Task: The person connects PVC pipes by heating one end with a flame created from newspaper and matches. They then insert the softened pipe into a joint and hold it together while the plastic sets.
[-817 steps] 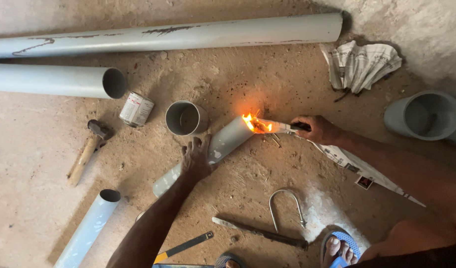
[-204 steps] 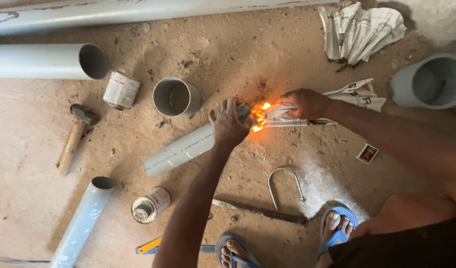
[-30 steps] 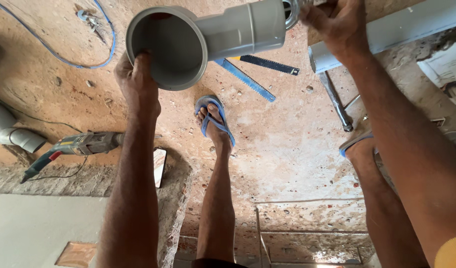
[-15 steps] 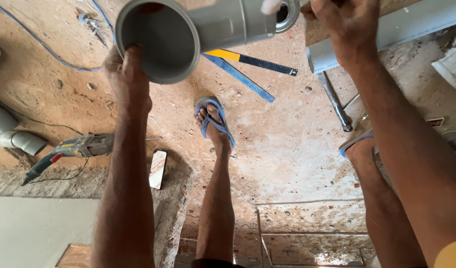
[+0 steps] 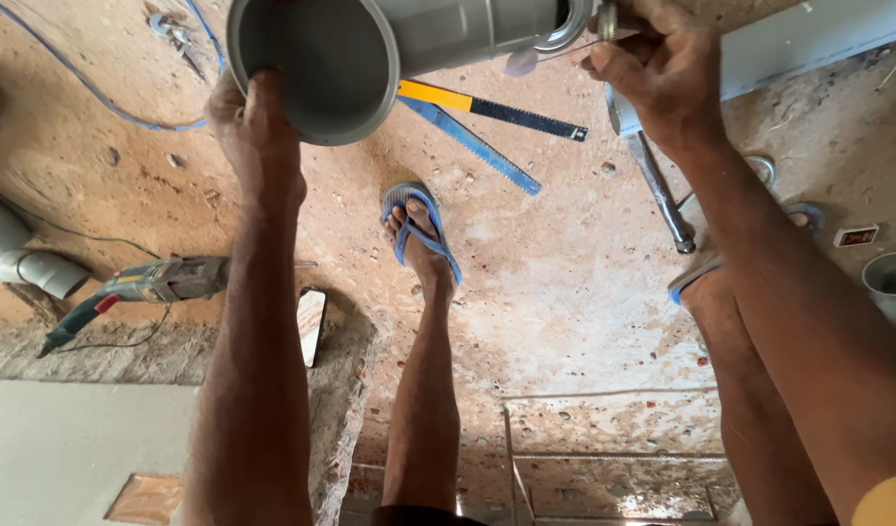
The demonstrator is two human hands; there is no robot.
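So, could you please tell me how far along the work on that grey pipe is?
Done: the grey pipe is off the floor and its near end looks widened into a socket. In hand: the left hand grips the socket rim, the right hand holds the far part. Left: nothing is fitted into the socket yet; the hand saw lies unused on the floor.

Floor: rough reddish concrete floor [image 5: 565, 292], dusty, paling toward the middle.
Lying on it around my sandalled foot [image 5: 420, 234]: a yellow-handled handsaw [image 5: 492, 109] crossing a blue saw blade [image 5: 472, 146], a power drill [image 5: 136, 287] at my left, a phone [image 5: 311, 324] sitting at a ledge edge, a blue cable [image 5: 87, 93] trailing, grey pipe fittings [image 5: 24, 263] resting at far left.
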